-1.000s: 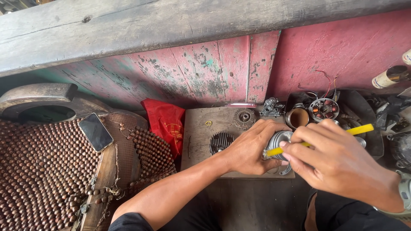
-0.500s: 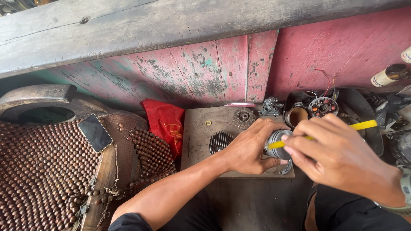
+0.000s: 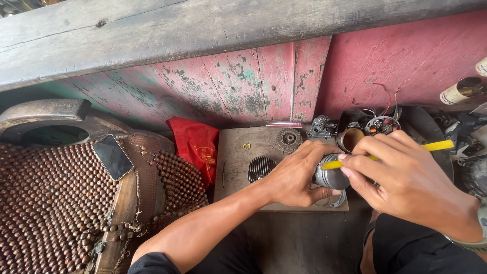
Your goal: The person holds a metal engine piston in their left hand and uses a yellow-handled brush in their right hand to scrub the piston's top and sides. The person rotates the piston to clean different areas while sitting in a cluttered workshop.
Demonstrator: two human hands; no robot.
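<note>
My left hand [image 3: 294, 175] grips a small round grey metal engine part [image 3: 331, 178] and holds it just above a brown board [image 3: 234, 167]. My right hand [image 3: 406, 185] holds a thin yellow tool [image 3: 439, 145], its tip laid across the top of the metal part. On the board lie a dark finned disc [image 3: 261, 167], a round gear-like part [image 3: 289, 137] and a small ring [image 3: 246, 146]. A curved metal piece [image 3: 339, 200] lies under the held part.
A phone [image 3: 112, 156] lies on a mat of brown wooden beads [image 3: 45, 213] at left. A red cloth bag [image 3: 195, 144] leans against the worn red wooden wall [image 3: 385, 66]. Small engine parts, a coil with wires [image 3: 381, 125] and a bottle [image 3: 460, 90] crowd the right side.
My right hand has shifted slightly left and lower with the yellow tool over the metal part. My left hand keeps its grip in the same place.
</note>
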